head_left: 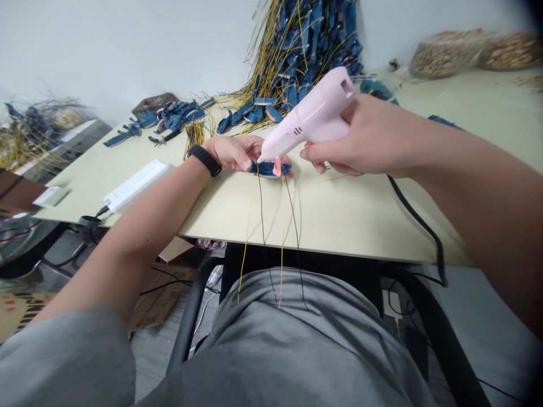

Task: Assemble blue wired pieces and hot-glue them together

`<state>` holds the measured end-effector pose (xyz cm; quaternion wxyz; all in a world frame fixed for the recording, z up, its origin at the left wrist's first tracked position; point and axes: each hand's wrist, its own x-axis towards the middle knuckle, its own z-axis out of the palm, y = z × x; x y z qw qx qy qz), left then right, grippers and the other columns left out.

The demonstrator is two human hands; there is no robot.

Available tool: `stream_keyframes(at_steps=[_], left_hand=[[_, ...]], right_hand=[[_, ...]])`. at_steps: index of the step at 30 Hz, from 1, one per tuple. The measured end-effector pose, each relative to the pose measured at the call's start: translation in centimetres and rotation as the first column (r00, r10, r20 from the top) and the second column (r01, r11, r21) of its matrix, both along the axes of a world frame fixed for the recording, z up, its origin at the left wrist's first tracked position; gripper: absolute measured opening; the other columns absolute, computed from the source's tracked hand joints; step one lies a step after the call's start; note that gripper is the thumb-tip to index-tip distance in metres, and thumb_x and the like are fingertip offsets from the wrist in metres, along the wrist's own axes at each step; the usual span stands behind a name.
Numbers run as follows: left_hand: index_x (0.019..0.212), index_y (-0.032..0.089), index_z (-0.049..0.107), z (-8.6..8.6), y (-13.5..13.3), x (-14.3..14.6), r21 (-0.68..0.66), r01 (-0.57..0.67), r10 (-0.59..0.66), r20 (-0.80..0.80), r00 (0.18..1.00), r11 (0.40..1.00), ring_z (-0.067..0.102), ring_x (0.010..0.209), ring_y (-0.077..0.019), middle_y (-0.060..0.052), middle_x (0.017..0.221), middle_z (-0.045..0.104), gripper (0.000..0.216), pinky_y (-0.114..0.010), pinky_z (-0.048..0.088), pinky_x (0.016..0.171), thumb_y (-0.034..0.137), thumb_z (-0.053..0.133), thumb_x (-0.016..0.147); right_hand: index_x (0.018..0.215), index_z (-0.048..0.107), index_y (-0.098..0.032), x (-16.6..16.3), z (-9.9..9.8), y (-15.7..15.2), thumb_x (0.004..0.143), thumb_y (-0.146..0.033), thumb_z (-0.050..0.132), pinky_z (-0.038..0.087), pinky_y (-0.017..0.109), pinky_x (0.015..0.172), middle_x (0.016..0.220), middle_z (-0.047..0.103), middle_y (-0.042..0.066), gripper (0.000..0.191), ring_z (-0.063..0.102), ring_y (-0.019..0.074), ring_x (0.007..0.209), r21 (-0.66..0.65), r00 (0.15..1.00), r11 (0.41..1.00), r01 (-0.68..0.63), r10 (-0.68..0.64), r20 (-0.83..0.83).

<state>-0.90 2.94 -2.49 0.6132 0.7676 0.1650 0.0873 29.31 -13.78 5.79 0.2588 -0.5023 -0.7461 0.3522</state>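
My right hand [360, 135] is wrapped round the grip of a pale pink hot glue gun [309, 118], whose nozzle points down to the left. In my left hand [237, 151] is a small blue strip-shaped part [268, 169], held near the table's front. The nozzle tip is at the left end of that part, by my left thumb; whether it touches I cannot tell. Two yellow and two black wires [283, 243] hang from the part over the table edge. The glue gun's pink stand [277, 166] overlaps the part in view.
A large heap of blue parts with yellow wires [314, 45] rises at the back of the table [339, 220]. More blue parts [178, 116] and pliers [163, 137] lie back left. A white power strip [138, 183] is left; bags [445, 53] stand back right. A black cord [418, 220] trails right.
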Motion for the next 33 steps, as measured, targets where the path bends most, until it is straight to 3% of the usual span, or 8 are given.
stream_keyframes(at_steps=[3,6,12,15,21,24,29,33], left_hand=[[0.121,0.021,0.092,0.1,-0.3,0.4,0.013,-0.003,0.002,0.023,1.000,1.000,0.069,0.173,-0.0620,-0.021,0.118,0.096,0.116,-0.068,0.063,0.140,0.088,0.118,0.031],[0.122,0.023,0.094,0.1,-0.6,0.2,0.017,0.005,-0.005,-0.001,1.000,1.000,0.071,0.174,-0.0598,-0.021,0.124,0.097,0.110,-0.064,0.065,0.139,0.085,0.119,0.036],[0.123,0.026,0.098,0.1,-0.5,-0.5,-0.025,-0.014,0.013,-0.025,1.000,1.000,0.084,0.157,-0.0568,-0.018,0.126,0.099,0.102,-0.061,0.069,0.132,0.078,0.121,0.039],[0.124,0.026,0.100,0.1,-0.3,-0.5,-0.061,-0.026,0.024,-0.039,0.999,0.998,0.090,0.145,-0.0556,-0.018,0.131,0.099,0.101,-0.059,0.071,0.129,0.072,0.123,0.037],[0.130,0.024,0.100,0.2,-0.6,-0.6,-0.076,-0.031,0.027,-0.046,0.999,0.997,0.086,0.152,-0.0571,-0.019,0.131,0.099,0.107,-0.064,0.065,0.138,0.076,0.123,0.040],[0.129,0.024,0.100,0.2,-0.6,-0.7,-0.057,-0.044,0.042,-0.036,0.998,0.997,0.091,0.144,-0.0545,-0.019,0.131,0.098,0.104,-0.065,0.066,0.137,0.080,0.123,0.044],[0.129,0.025,0.102,-0.2,0.1,-0.6,-0.067,0.012,-0.012,-0.003,1.000,0.998,0.094,0.135,-0.0493,-0.018,0.131,0.099,0.098,-0.054,0.072,0.128,0.065,0.123,0.043],[0.128,0.023,0.103,-0.1,0.4,-0.4,-0.079,0.032,-0.033,-0.015,0.999,0.996,0.091,0.137,-0.0547,-0.020,0.129,0.099,0.098,-0.059,0.072,0.127,0.063,0.123,0.041]], right_hand=[[0.074,0.077,-0.029,-0.3,0.3,-0.3,0.094,-0.037,0.104,0.035,0.036,0.055,0.063,0.060,0.000,0.035,0.049,0.0156,0.054,-0.008,0.999,1.000,0.021,-0.021,0.028],[0.075,0.076,-0.029,-0.6,0.8,-0.8,0.095,-0.032,0.102,0.036,0.036,0.056,0.064,0.061,-0.001,0.032,0.050,0.0154,0.055,-0.028,0.999,0.999,0.030,-0.030,0.031],[0.081,0.078,-0.027,-0.8,1.0,-0.9,0.096,-0.031,0.104,0.038,0.038,0.057,0.073,0.070,0.000,0.030,0.053,0.0148,0.056,-0.021,0.999,0.999,0.025,-0.024,0.022],[0.078,0.077,-0.028,-0.9,0.8,-0.8,0.094,-0.031,0.104,0.038,0.038,0.055,0.068,0.067,0.000,0.032,0.052,0.0160,0.053,-0.029,0.998,0.998,0.047,-0.046,0.033],[0.074,0.075,-0.029,-1.2,0.8,-0.6,0.089,-0.029,0.106,0.037,0.037,0.053,0.064,0.063,-0.001,0.034,0.052,0.0176,0.052,-0.007,0.997,0.998,0.057,-0.056,0.055],[0.074,0.076,-0.029,-1.1,0.6,-0.4,0.089,-0.026,0.104,0.038,0.037,0.053,0.066,0.066,-0.001,0.033,0.053,0.0169,0.053,-0.008,0.996,0.998,0.068,-0.067,0.053],[0.074,0.075,-0.031,-0.5,0.6,-0.3,0.089,-0.042,0.107,0.039,0.037,0.053,0.066,0.065,-0.001,0.037,0.052,0.0174,0.054,-0.020,0.999,1.000,0.005,-0.004,0.039],[0.077,0.076,-0.032,-0.4,1.1,-0.7,0.089,-0.050,0.108,0.041,0.037,0.055,0.067,0.065,0.001,0.039,0.055,0.0190,0.057,-0.025,0.998,1.000,-0.015,0.016,0.067]])
